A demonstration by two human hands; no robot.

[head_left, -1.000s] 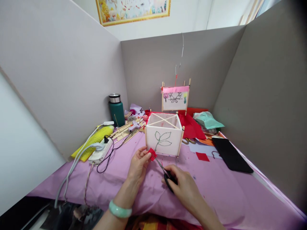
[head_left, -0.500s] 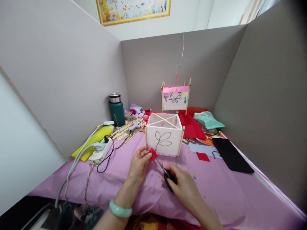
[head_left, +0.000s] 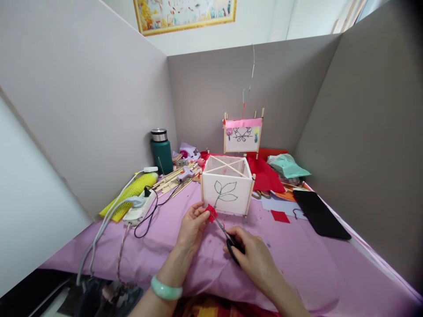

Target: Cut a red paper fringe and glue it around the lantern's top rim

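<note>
My left hand [head_left: 191, 226] pinches a small red paper scrap [head_left: 210, 213] just in front of the white paper lantern box [head_left: 226, 190] with a drawn leaf. My right hand [head_left: 254, 257] grips black-handled scissors [head_left: 228, 235], whose blades meet the red scrap. A green bangle [head_left: 166, 288] sits on my left wrist. Both hands hover over the purple table cover [head_left: 297, 264].
A second small lantern [head_left: 242, 134] stands at the back. A green flask [head_left: 160, 152], a glue gun [head_left: 185, 174], wooden sticks, a power strip [head_left: 138, 210] with cables and yellow mesh lie at left. Red paper [head_left: 264, 174], a red square [head_left: 280, 216] and a black tablet [head_left: 320, 214] lie at right.
The hands stay almost in place; the red scrap has turned slightly between my left fingers while the scissors keep at its edge.
</note>
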